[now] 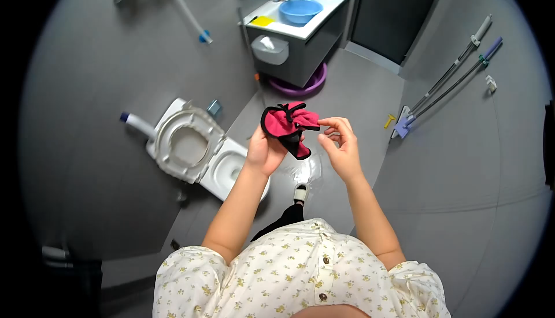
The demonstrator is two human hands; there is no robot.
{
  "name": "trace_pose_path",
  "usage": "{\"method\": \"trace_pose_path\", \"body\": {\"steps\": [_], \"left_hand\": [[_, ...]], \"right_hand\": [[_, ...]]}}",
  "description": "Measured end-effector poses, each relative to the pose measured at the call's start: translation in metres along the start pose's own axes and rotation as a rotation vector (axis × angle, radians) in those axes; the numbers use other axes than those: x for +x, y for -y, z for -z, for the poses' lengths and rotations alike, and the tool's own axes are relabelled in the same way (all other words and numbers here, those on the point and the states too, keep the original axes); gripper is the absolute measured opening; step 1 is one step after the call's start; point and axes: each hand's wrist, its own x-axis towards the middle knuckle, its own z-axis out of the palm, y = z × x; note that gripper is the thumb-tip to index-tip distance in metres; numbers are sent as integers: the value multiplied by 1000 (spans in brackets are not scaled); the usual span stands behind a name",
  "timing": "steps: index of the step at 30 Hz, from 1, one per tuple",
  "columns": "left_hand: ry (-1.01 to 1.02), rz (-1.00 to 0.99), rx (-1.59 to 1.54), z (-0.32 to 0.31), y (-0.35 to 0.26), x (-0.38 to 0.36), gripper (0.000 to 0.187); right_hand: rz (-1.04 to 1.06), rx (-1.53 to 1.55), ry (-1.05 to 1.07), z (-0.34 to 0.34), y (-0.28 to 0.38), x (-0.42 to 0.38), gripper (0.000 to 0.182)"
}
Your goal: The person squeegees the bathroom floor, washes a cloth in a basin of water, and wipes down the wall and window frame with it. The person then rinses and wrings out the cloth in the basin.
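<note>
A crumpled pinkish-red cloth (280, 123) with black edging and black strips rests on my left hand (266, 151), in front of my chest. The left fingers are mostly hidden beneath the fabric, with the thumb side holding it from below. Beside it on the right is my right hand (342, 144), its thumb and index finger apart. The index fingertip is at the cloth's right corner; whether it presses on it is hard to tell.
To the left stands a toilet (229, 170) with its lid raised. Ahead, a blue basin (300, 10) sits on the sink counter (332, 3), with a purple tub (300, 91) underneath. Two long-handled mops (448, 81) lean on the right wall. The floor (309, 168) looks wet.
</note>
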Motion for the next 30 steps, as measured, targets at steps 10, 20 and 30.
{"method": "trace_pose_path", "body": {"steps": [10, 20, 30], "left_hand": [[155, 277, -209, -22, 52, 267, 70], [158, 333, -102, -19, 91, 513, 49], [-403, 152, 117, 5, 23, 708, 51]], "right_hand": [[99, -412, -120, 109, -79, 204, 17], [-133, 72, -183, 228, -179, 429, 14], [-46, 56, 153, 216, -251, 709, 16]]}}
